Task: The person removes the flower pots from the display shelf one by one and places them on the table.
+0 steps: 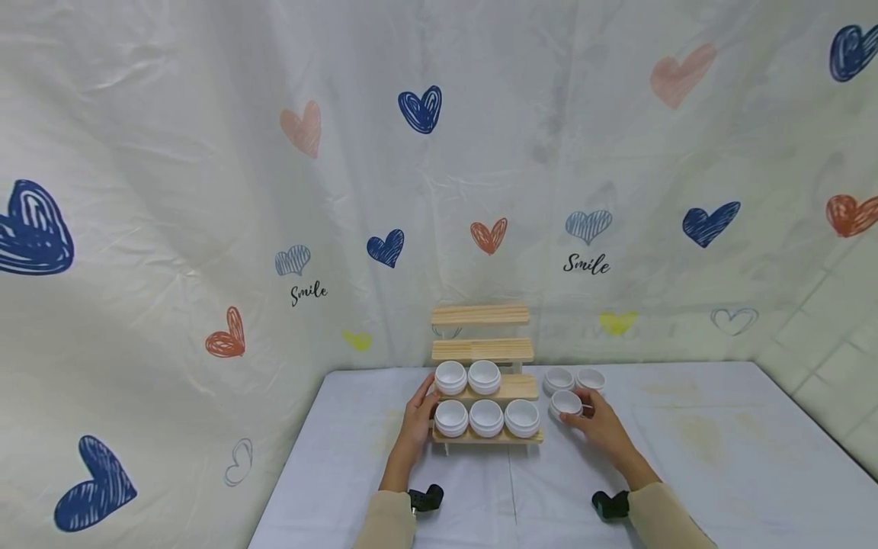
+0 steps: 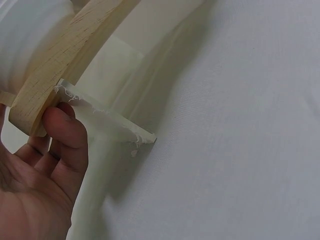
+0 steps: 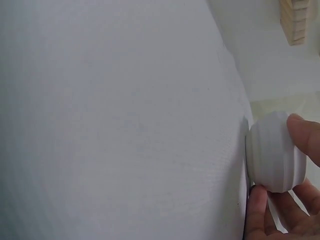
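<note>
A tiered wooden stand (image 1: 482,351) with white legs holds small white cups: two on its second step from the bottom, three on the lowest step. At the stand's left end, my left hand (image 1: 415,422) grips the edge of a wooden step (image 2: 75,60), fingers curled under the board beside a white leg (image 2: 107,115). To the right of the stand, my right hand (image 1: 604,427) holds a white cup (image 1: 565,402) by its sides. The right wrist view shows this ribbed cup (image 3: 275,152) low at the white cloth, thumb on one side and fingers on the other.
Two more white cups (image 1: 559,379) stand just behind the held one, right of the stand. The table (image 1: 686,442) has a white cloth. A white curtain (image 1: 480,168) printed with hearts hangs close behind. Black straps with mounts (image 1: 610,505) are on both wrists.
</note>
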Available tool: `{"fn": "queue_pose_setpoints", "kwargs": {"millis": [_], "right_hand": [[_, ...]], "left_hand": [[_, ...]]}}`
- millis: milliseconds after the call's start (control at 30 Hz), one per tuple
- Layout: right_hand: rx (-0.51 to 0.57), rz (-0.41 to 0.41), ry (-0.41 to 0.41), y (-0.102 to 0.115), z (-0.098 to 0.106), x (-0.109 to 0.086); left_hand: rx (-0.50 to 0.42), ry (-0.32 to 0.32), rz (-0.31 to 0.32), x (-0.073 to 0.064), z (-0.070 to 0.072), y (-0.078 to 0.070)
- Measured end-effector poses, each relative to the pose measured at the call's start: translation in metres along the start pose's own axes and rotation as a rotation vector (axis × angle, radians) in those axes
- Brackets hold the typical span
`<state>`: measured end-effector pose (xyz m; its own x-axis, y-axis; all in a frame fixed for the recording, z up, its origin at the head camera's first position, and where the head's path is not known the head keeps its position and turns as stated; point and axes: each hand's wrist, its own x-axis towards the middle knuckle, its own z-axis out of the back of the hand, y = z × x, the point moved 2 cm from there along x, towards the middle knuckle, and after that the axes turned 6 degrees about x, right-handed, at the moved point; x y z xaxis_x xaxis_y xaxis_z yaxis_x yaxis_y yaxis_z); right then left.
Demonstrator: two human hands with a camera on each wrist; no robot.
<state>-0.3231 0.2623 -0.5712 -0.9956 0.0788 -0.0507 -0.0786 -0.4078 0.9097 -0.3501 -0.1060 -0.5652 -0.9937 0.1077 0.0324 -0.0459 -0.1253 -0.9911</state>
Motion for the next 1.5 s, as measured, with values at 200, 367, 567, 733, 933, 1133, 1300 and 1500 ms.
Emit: {"fn": "queue_pose_setpoints", "kwargs": {"millis": [200, 367, 567, 733, 933, 1133, 1300, 1500], "right_hand": [[-0.002, 0.006, -0.002, 0.0, 0.0, -0.001], [0.008, -0.013, -0.002, 0.001, 0.0, -0.001], [0.013, -0.008, -0.01, 0.0, 0.0, -0.002], [0.03, 0.01, -0.013, -0.002, 0.004, -0.006], [0.062, 0.037, -0.036, -0.004, 0.01, -0.012], [0.117, 0.016, -0.089, 0.0, 0.014, -0.021], [0.149, 0.032, -0.191, 0.014, 0.017, -0.03], [0.213, 0.151, -0.298, 0.038, 0.015, -0.035]], "left_hand": [[0.002, 0.02, -0.014, -0.015, 0.002, -0.024], [-0.009, 0.016, -0.012, -0.017, 0.002, -0.028], [-0.014, -0.005, 0.012, -0.004, 0.0, -0.006], [0.004, -0.031, 0.006, 0.002, -0.003, 0.004], [0.005, -0.033, 0.0, 0.0, -0.003, 0.002], [-0.012, 0.008, 0.003, -0.012, 0.001, -0.018], [0.01, 0.018, -0.01, -0.017, 0.002, -0.027], [-0.024, 0.005, -0.009, -0.003, -0.001, -0.006]]}}
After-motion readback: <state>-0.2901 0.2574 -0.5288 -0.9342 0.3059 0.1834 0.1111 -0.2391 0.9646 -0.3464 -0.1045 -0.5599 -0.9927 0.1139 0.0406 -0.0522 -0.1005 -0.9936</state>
